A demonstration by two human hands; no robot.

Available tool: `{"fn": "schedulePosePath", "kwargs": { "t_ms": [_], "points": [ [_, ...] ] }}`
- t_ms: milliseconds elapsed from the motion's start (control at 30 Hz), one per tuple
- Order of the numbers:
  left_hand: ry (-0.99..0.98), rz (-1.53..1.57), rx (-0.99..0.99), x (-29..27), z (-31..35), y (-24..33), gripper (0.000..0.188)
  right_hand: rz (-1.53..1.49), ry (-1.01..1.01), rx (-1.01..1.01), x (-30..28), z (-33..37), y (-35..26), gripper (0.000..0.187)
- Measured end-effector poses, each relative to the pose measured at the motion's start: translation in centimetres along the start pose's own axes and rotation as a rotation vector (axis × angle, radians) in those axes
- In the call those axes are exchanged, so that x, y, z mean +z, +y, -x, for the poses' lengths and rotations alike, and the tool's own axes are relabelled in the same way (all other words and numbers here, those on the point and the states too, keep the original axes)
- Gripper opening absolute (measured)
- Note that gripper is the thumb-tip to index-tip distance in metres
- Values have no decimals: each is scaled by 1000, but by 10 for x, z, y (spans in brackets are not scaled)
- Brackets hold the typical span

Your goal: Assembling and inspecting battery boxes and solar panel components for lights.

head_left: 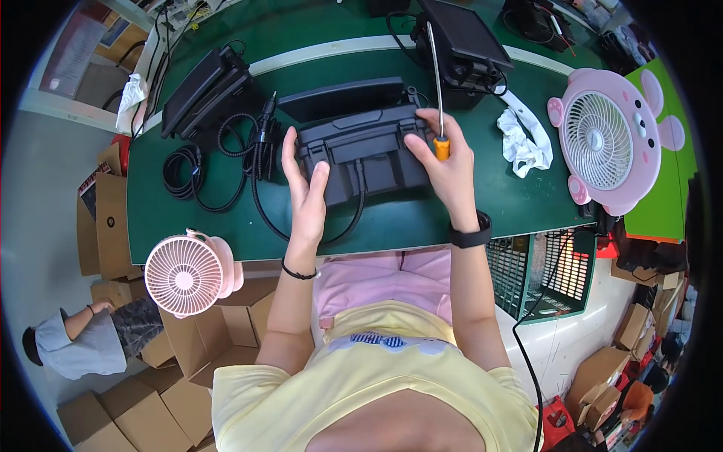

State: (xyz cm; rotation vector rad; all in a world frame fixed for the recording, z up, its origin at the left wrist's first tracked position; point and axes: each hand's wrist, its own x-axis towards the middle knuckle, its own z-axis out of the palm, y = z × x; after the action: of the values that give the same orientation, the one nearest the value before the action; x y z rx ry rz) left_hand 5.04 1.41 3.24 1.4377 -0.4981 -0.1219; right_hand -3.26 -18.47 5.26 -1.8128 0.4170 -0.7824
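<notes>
Crosswise between both hands lies the black device [361, 154]: left hand [305, 184] fingers clamp its left end, right hand [444, 162] fingers grip a screwdriver [437, 83] at its right end.

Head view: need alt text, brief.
A person's left hand and right hand grip a black device on a green table; the right also holds an orange-handled screwdriver. Pink fans stand at both sides, with black cables lying left.
</notes>
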Motion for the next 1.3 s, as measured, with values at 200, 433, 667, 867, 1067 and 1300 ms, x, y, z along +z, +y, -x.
{"fn": "schedulePosePath", "kwargs": {
  "t_ms": [200,433,667,867,1067,1300],
  "points": [
    [-23,-349,-14,-21,6,-2,63,203,272,-189,-1,25,15,24],
    [14,-991,491,-8,-17,44,53,303,44,7,-19,94,38,36],
    [-376,-1139,433,29,-72,45,56,105,28,124,-36,108,4,40],
    [-180,-1168,512,39,-94,27,50,222,70,-78,-45,107,-18,31],
    [33,-994,324,29,-85,27,33,588,-68,-188,-51,107,-40,30],
    [99,-953,280,30,-77,25,31,612,-1,-258,-35,105,-30,32]
  ]
}}
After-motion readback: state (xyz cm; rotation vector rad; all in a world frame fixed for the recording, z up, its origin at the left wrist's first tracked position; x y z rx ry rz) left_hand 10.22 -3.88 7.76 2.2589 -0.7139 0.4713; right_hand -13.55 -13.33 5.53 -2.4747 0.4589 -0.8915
